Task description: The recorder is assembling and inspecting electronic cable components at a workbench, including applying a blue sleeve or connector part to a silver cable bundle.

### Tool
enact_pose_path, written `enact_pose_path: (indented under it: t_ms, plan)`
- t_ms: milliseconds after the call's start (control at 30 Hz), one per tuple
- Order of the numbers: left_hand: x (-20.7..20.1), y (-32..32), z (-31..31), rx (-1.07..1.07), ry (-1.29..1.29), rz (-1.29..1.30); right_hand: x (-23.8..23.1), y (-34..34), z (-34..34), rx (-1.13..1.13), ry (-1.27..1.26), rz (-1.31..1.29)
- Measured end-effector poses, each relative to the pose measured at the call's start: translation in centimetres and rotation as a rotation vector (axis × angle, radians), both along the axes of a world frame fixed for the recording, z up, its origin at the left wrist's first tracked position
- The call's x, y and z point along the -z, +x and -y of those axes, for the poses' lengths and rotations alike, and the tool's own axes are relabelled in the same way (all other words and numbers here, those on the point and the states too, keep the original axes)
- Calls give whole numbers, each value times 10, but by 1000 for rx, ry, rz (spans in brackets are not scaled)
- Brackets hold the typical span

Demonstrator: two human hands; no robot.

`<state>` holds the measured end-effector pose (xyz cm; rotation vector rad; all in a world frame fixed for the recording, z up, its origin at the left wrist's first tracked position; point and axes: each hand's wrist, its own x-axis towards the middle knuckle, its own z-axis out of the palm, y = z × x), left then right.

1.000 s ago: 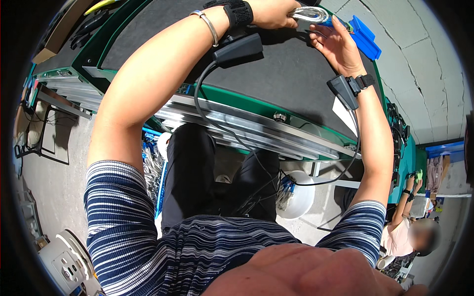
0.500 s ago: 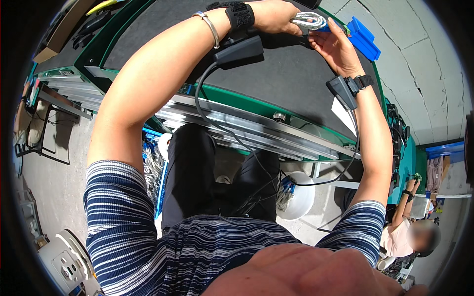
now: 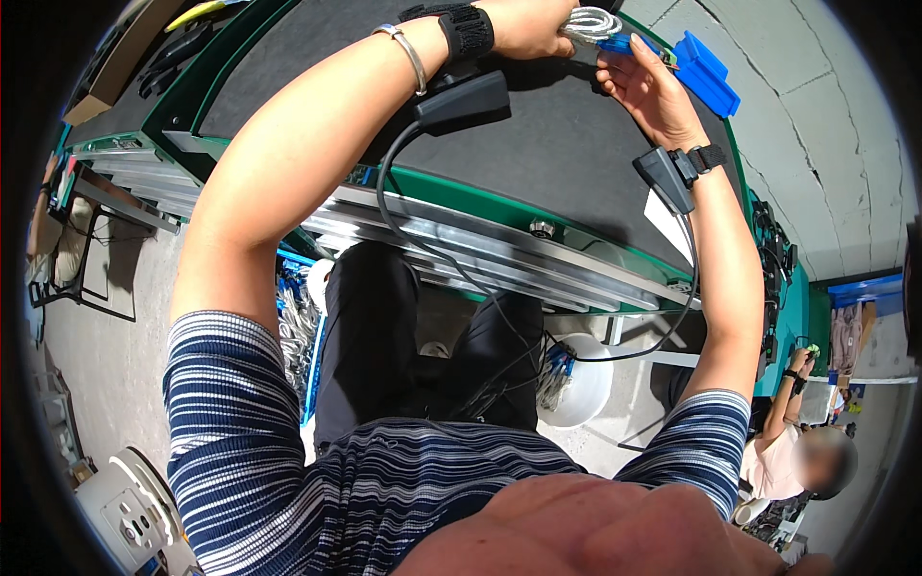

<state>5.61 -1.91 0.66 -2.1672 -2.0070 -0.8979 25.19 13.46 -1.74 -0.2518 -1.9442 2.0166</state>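
"Where's the silvery-white coiled cable (image 3: 593, 24)?"

"Over the dark-topped green workbench (image 3: 547, 144): left hand (image 3: 528, 29) pinching its loops, right hand (image 3: 661, 101) pinching its blue end (image 3: 619, 44)."

"The step?"

"Handling the coil two-handed, I'd judge; moving it calls for keeping the loops gathered."

"Containers?"

"Round white bucket (image 3: 591, 394) and blue-edged crate (image 3: 311, 384), both holding blue-and-silver cables (image 3: 296, 312) (blue plastic bin (image 3: 708, 75): contents unclear)."

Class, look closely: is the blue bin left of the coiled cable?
No, the blue bin sits right of the coiled cable.
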Motion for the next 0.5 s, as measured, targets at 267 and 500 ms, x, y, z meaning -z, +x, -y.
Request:
enact_pose_path:
  t_ms: [267,500]
  plan:
    - [12,-3,-5,74,-111,-38,-1,2,5,45,50,62]
    - [12,-6,-3,201,-300,35,-1,2,12,24,129,18]
